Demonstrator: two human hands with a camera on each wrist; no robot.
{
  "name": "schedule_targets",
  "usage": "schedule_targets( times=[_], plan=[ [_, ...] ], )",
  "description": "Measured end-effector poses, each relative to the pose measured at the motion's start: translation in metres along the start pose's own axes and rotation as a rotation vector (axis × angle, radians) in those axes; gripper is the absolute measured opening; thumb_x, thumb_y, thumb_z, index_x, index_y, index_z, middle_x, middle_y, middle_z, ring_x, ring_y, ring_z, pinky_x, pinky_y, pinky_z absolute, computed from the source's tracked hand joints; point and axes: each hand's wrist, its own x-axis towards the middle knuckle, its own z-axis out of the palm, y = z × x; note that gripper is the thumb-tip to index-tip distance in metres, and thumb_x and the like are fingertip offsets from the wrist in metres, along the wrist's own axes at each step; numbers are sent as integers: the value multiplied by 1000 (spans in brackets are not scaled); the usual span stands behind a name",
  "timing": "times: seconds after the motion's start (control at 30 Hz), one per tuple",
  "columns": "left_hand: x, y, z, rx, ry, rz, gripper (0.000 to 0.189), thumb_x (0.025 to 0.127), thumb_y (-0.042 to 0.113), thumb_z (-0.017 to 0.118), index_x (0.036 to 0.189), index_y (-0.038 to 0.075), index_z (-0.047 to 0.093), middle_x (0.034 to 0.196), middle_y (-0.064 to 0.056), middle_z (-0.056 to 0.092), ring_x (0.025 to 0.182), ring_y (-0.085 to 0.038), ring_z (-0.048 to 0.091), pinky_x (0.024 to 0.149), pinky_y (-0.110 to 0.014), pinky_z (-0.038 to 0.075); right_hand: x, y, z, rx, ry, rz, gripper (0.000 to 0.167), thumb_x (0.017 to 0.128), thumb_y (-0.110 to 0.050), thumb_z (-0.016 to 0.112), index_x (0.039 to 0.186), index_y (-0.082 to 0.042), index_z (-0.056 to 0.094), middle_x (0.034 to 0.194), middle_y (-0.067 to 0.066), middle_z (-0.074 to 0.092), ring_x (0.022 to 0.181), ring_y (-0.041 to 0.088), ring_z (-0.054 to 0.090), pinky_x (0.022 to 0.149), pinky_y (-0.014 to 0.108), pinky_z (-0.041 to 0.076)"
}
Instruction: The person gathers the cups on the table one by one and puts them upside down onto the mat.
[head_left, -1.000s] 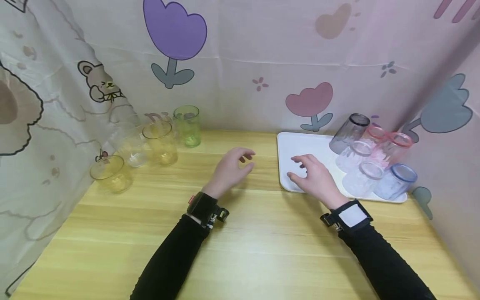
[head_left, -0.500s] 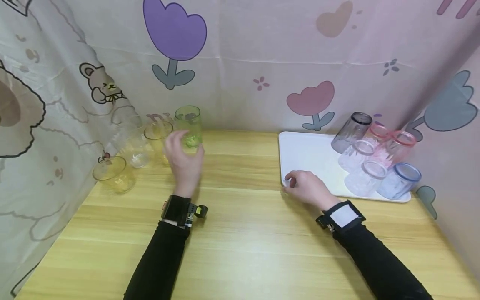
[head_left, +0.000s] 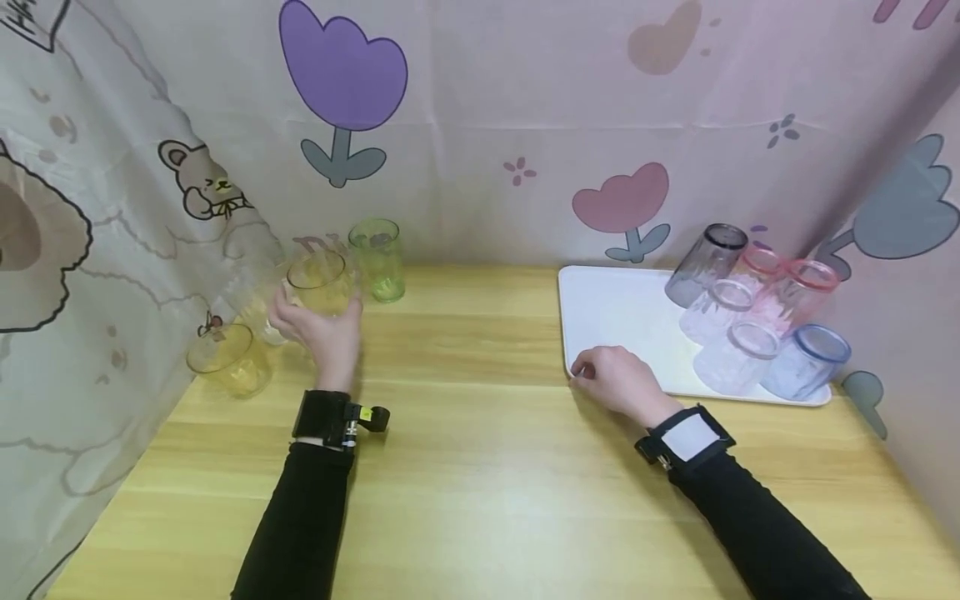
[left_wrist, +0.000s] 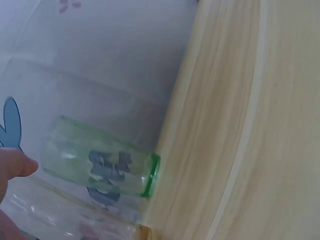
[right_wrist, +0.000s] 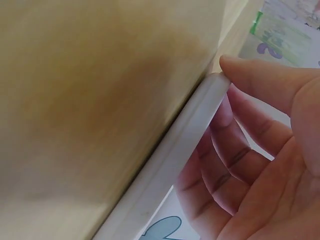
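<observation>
At the left of the head view, my left hand (head_left: 324, 337) is spread around the front of a clear yellow glass (head_left: 318, 287), thumb on its right and fingers on its left. The thumb (left_wrist: 17, 164) shows straight in the left wrist view, right by the glass's side. A green glass (head_left: 381, 262) stands just right of it. My right hand (head_left: 618, 379) holds the near left corner of a white tray (head_left: 607, 304). In the right wrist view the thumb (right_wrist: 260, 80) is at the tray's rim, with the other fingers curled along it.
A short yellow glass (head_left: 231, 362) and a clear glass (head_left: 258, 300) stand left of my left hand. Several glasses sit on the tray's right half, among them a dark grey one (head_left: 705, 267) and a blue-rimmed one (head_left: 806, 362). A patterned curtain (head_left: 480, 108) rises behind the wooden table (head_left: 465, 467).
My left hand has moved left, past the front of the green glass, to the tall yellow glass. My right hand has come down from over the tray to its near left corner and gripped it.
</observation>
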Motion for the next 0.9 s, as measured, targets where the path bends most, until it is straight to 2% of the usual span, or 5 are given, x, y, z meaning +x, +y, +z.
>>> schedule_targets(
  times=[0.17,0.3,0.4,0.7,0.9],
  plan=[
    [14,-8,-1,31,-50,-111,118,82,31,88,165,24,4,170,1,5,160,-16,8,133,-41,17,-1,2,1,12,1,9,10,88,-20,77,96,-14,78,80,0,71,73,16,62,64,35,51],
    [24,-14,1,78,-75,-118,114,83,37,86,163,18,7,170,-3,10,159,-17,10,134,-35,12,-1,3,2,18,7,8,10,88,-20,77,96,-13,78,80,1,71,73,16,62,63,35,51],
    [28,-17,3,97,-86,-113,108,84,36,85,161,16,13,167,-5,15,157,-18,14,133,-31,14,-1,4,3,22,4,11,10,89,-20,77,96,-13,78,81,1,71,73,17,63,64,35,52],
    [30,-14,-1,114,-135,-155,97,87,37,83,157,16,19,164,-4,21,154,-19,22,131,-32,22,-1,2,2,27,-1,18,9,89,-19,76,97,-13,78,82,1,71,75,17,63,65,36,52],
    [29,-11,0,107,-136,-161,87,87,35,83,150,16,25,160,-4,25,150,-20,28,128,-34,28,-2,2,2,32,2,17,10,89,-20,77,96,-13,78,81,1,71,75,16,62,65,35,51]
  ],
)
